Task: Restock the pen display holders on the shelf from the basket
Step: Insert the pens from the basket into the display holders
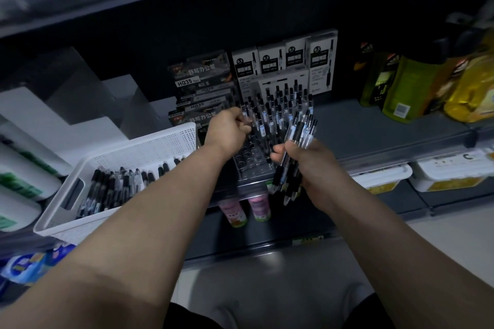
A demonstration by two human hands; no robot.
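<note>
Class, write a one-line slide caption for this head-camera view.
Right hand grips a bundle of pens; left hand pinches a single pen at the display holder.

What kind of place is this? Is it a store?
Most likely a shop, in the stationery aisle. Stacks of boxed pens stand on a shelf behind a clear pen display holder, and rows of bottles line the same shelf to the right.

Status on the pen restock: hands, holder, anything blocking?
Left hand pinches one clear black-capped pen at clear acrylic display holder. Right hand grips bundle of clear black-grip pens. Holder's front holes empty; white perforated basket holds more pens. Nothing blocking.
</note>
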